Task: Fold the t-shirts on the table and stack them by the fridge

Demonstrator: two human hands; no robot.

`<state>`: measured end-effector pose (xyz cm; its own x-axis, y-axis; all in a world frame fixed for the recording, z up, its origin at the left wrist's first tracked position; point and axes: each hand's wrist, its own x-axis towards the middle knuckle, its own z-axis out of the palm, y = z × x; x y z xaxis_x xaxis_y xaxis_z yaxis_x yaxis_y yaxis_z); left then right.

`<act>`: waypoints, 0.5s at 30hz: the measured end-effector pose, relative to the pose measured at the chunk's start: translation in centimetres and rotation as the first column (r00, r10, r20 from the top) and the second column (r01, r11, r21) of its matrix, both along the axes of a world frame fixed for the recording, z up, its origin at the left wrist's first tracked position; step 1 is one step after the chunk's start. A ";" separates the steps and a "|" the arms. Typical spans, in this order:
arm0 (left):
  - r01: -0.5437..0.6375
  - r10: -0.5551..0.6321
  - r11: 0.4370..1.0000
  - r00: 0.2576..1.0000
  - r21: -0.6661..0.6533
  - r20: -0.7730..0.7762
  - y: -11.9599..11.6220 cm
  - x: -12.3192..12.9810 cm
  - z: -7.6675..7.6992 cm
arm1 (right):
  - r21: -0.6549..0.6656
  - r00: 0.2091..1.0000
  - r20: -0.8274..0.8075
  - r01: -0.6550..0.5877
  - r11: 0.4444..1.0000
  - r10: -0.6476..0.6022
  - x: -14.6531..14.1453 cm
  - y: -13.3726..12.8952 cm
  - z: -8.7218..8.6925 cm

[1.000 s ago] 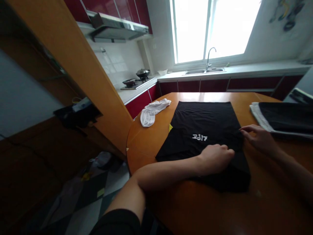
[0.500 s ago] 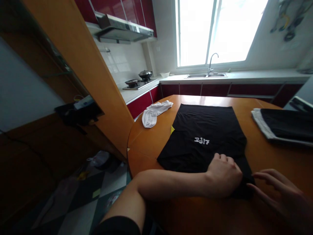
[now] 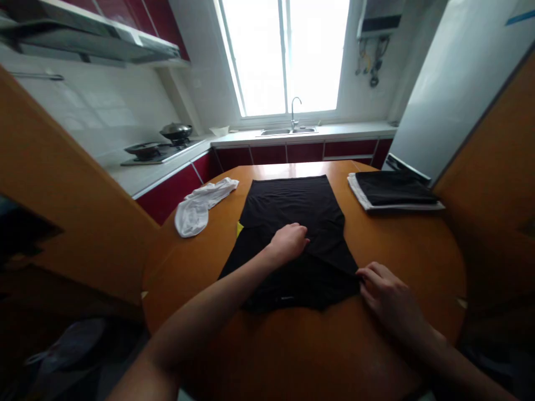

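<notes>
Black T-shirt (image 3: 292, 200) is being worked flat on wooden surface (image 3: 401, 250); near right edge is being pinched by right hand (image 3: 387, 295). Left hand (image 3: 290, 240) is being curled over middle, grip unclear. Gentle, even tension advisable.

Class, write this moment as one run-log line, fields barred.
left hand: curled over black garment | right hand: pinching its right edge | table: white cloth left, folded cloths right
</notes>
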<state>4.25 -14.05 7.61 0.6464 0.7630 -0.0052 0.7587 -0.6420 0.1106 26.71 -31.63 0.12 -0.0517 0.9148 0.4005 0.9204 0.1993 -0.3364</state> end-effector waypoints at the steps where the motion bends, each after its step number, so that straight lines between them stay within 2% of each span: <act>1: 0.000 0.000 1.000 1.000 -0.024 0.012 0.7 0.1 -0.1 | -0.006 1.000 0.023 0.014 1.000 -0.014 -0.1 -0.1 0.0; 4: -0.004 0.007 0.994 0.999 -0.111 0.032 2.0 0.6 -0.4 | -0.002 0.999 0.044 0.032 0.999 -0.032 -0.3 -0.6 0.1; 9: -0.031 0.046 0.978 0.996 -0.205 0.071 2.6 0.9 -1.2 | 0.033 0.999 0.011 0.033 0.999 -0.033 0.1 -1.5 -0.1; 12: 0.028 -0.010 0.988 0.993 -0.151 0.121 2.3 1.1 -1.2 | -0.011 0.999 0.012 0.039 0.999 -0.039 0.5 -2.0 -0.1; 15: 0.168 -0.158 0.985 0.964 -0.031 0.215 1.2 1.7 -0.9 | -0.029 0.998 -0.020 0.058 0.998 -0.059 1.0 -2.4 0.1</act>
